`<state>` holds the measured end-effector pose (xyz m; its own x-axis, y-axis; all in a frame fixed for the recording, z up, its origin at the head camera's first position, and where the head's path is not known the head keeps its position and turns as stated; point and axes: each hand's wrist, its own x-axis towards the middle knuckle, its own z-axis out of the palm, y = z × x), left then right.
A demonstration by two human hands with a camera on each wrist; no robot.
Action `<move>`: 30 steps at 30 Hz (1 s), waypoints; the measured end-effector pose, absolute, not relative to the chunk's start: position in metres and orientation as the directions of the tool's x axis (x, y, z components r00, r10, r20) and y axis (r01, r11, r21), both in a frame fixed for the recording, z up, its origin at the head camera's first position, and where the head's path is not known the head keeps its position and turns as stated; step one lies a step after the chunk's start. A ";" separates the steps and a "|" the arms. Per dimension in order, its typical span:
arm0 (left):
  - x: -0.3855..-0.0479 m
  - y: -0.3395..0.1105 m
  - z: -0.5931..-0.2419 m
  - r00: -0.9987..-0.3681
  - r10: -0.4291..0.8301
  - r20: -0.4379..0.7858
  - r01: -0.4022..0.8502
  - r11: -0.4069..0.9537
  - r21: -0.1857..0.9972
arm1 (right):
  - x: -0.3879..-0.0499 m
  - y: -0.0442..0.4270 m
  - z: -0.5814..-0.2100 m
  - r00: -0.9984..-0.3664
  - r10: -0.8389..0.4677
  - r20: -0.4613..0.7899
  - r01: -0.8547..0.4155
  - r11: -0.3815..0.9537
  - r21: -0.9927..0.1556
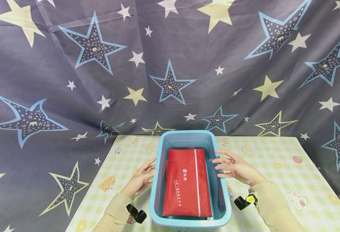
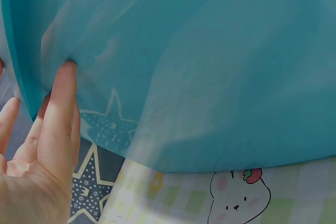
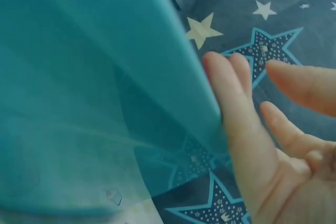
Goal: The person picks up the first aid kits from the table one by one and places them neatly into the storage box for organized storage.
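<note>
A blue plastic bin (image 1: 227, 215) stands on the table in the head view. Inside it lies a flat red fabric pouch (image 1: 184, 196) with a white stripe and white lettering. At the bin's left side is my left hand (image 1: 139, 180), and its wrist view shows outstretched fingers (image 2: 63, 93) touching the bin's outer wall. My right hand (image 1: 236, 167) is at the opposite side, fingers spread by the rim. In the right wrist view its fingers (image 3: 231, 93) lie along the bin's edge. Neither hand touches the pouch.
A green-and-white checked tablecloth (image 1: 262, 161) with cartoon prints covers the table. Behind it hangs a dark curtain (image 1: 187, 38) with star patterns. A small black camera (image 1: 136, 213) is on the left wrist, another (image 1: 245, 201) on the right.
</note>
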<state>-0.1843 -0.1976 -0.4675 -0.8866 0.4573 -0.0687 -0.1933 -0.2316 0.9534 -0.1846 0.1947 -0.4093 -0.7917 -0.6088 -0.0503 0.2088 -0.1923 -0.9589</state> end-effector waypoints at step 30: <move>-0.185 -0.198 -0.463 -0.944 0.293 -0.152 -0.178 -0.065 0.982 | -0.174 0.244 -0.418 -0.936 -0.349 -0.037 0.067 -0.073 -0.995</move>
